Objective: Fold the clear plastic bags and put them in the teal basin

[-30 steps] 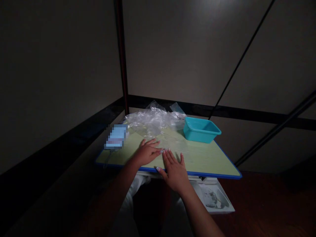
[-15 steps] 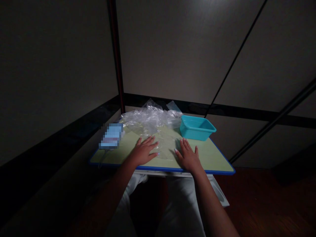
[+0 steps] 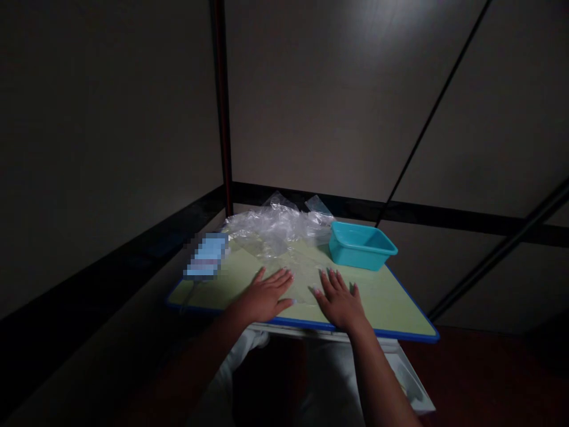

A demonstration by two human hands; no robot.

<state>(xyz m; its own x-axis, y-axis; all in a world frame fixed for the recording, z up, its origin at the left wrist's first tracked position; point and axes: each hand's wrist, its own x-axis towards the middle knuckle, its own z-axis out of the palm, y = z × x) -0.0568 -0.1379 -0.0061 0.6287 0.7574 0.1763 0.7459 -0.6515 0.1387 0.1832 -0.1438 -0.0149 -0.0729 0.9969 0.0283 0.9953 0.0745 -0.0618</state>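
Observation:
Palm down near the table's front edge, my left hand is open, its fingers stretched toward the middle. My right hand also lies open, fingers spread, a short way to the right. Between them is a flat clear plastic bag, hard to make out against the yellow-green tabletop; the fingertips are at or close to its edges. Neither hand grips anything. Behind the hands lies a crumpled heap of clear plastic bags. A turquoise plastic basket stands beyond my right hand.
At the table's left side is a light-blue, pixelated object, with what looks like a cable below it. The tabletop has a blue rim. A white open drawer or tray shows under the right side. Wall panels stand close behind and left.
The view has tilted, so the table and everything on it sit lower and slightly further right. My left hand's fingers are closer together; both hands stay on the table.

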